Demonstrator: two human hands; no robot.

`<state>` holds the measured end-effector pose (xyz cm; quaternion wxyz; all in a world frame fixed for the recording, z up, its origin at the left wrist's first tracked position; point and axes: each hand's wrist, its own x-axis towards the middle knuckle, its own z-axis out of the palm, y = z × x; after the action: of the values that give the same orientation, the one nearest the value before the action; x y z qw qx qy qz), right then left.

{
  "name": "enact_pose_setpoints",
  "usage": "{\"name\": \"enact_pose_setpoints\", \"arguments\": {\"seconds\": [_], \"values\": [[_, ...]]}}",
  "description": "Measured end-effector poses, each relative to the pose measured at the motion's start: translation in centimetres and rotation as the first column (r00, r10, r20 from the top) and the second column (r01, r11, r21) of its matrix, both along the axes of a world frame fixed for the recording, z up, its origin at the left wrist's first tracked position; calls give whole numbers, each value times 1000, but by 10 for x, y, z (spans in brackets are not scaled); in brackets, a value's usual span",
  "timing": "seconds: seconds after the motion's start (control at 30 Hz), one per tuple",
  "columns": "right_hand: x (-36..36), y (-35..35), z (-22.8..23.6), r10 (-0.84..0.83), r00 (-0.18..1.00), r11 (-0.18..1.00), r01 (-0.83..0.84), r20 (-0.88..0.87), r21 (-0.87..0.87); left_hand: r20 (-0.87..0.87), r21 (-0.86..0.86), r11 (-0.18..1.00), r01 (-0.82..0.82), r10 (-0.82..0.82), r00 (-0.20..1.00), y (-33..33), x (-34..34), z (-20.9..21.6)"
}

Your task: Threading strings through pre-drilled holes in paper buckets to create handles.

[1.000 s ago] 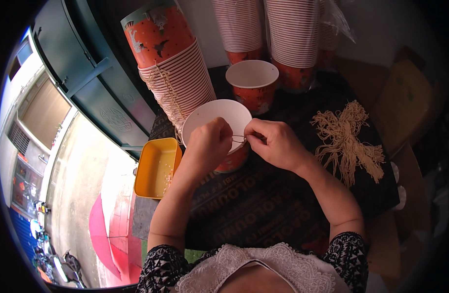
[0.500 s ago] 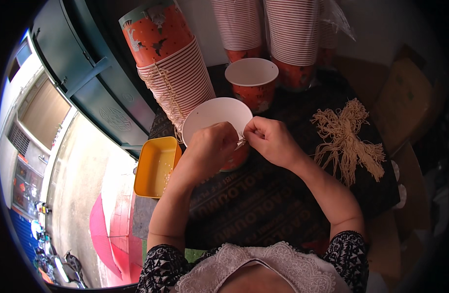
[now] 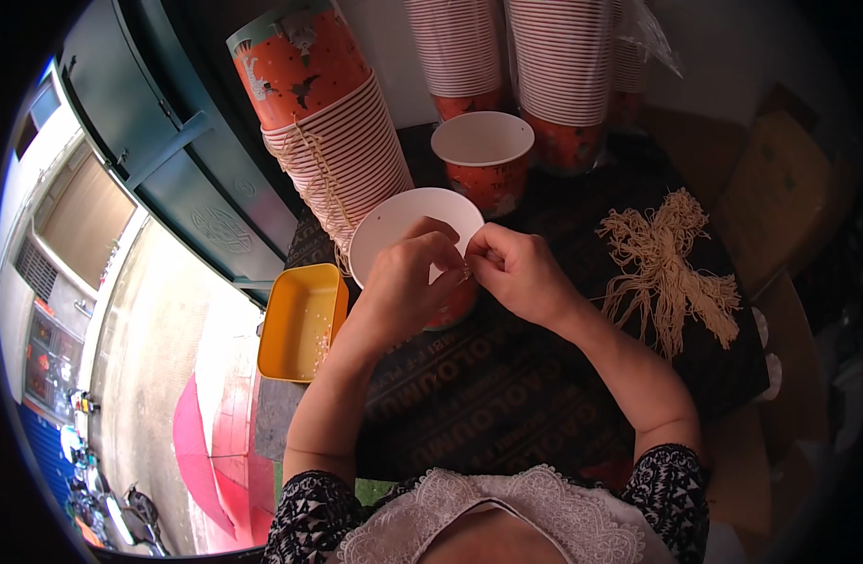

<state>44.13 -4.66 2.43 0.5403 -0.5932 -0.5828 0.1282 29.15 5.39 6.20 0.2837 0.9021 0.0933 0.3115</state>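
In front of me a white-lined orange paper bucket (image 3: 403, 218) stands on the dark table, a small hole showing in its wall. At its right side my two hands meet. My left hand (image 3: 408, 282) is closed with curled fingers at the rim, overlapping the bucket's opening. My right hand (image 3: 516, 271) is closed in a pinch just beside it. A short bit of beige cord (image 3: 467, 273) shows between the fingertips; the rest of it is hidden by the fingers. Right of my hands lies a bundle of beige cords (image 3: 671, 268).
A leaning stack of paper buckets (image 3: 342, 150), with cords hanging down it, rises at the left. Behind stand another single bucket (image 3: 488, 174) and plastic-wrapped stacks (image 3: 561, 66). A yellow tray (image 3: 304, 315) with small pale bits sits by the table's left edge.
My left hand has turned slightly and its fingers have opened out a little at the bucket's rim. The right hand stays almost in place, pinching.
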Motion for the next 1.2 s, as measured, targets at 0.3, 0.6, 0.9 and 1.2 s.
{"name": "enact_pose_setpoints", "arguments": {"seconds": [0.3, 0.6, 0.9, 1.2], "values": [[2, 0, -2, -10, 1000, 1000, 9, 24, 28, -54, -44, 999, -29, 26, 998, 1, 5, -4], [4, -2, 2, 59, 994, 996, -65, 90, 59, -42, -87, 992, -89, 85, 995, 8, 6, -9], [0, -1, 1, 44, 994, 998, -48, 97, 40, -62, -137, 986, -99, 91, 994, 11, 6, -10], [6, 1, -4, 199, 953, 976, -214, -229, -43, -20, -260, 964, -55, 51, 998, 15, 9, -15]]}}
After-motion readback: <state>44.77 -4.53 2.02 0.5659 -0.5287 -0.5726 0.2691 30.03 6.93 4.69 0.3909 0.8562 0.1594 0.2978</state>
